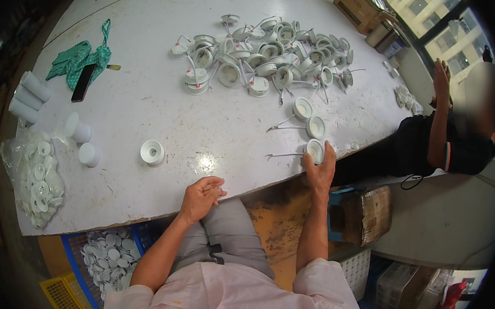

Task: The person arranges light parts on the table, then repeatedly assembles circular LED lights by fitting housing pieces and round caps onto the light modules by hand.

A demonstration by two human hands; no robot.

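My right hand (321, 169) grips a round white downlight housing (314, 150) between thumb and fingers at the table's front edge. A wire lead runs left from that housing. Just beyond it, two more wired housings (315, 127) stand in a row. My left hand (201, 199) rests at the table edge, fingers loosely bent and slightly apart, with no object visible in it. Nearest to it on the table is a white ring-shaped cup (152, 152). A large heap of wired white housings (269, 55) covers the far middle of the table.
At left are white cylinder stacks (76, 128), a bag of white rings (44, 183), a phone (83, 83) and a green cloth (74, 60). A blue crate of white discs (111, 259) and a cardboard box (374, 215) are below the table. Another person (424, 142) sits at right.
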